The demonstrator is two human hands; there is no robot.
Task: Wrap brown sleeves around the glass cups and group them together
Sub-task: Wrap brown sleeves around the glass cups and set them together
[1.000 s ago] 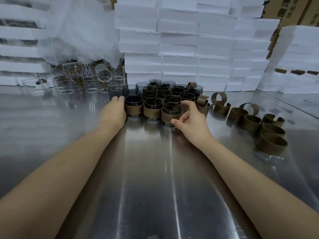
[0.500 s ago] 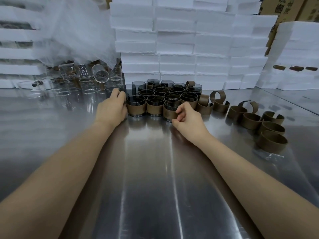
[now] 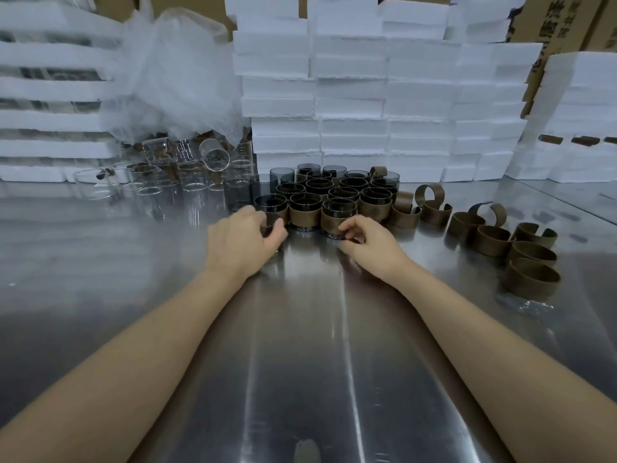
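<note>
**Squaring up the front row of the group**

The sleeved cups (image 3: pixel 337 192) stand packed together, touching, at the middle of the table's (image 3: pixel 300 345) far edge, just in front of the foam blocks (image 3: pixel 350 105). In the front row, the left hand (image 3: pixel 243 237) has its grip curled round the left cup (image 3: pixel 272 208) from the outer side. The right hand (image 3: pixel 367 240) has its fingers curled against the base of the right cup (image 3: pixel 338 217). Whether that grip is clamped or only nudging, I cannot tell.

This looks like the grouping step: wrapped cups being pressed in against their neighbours. Loose sleeves (image 3: pixel 531 277) lie toward the table's right edge, and bare glasses (image 3: pixel 187 182) crowd toward the far left corner, so much wrapping remains. The next move likely calls for letting go, lifting one bare glass clear of its neighbours, and taking a sleeve to spread round it.
</note>
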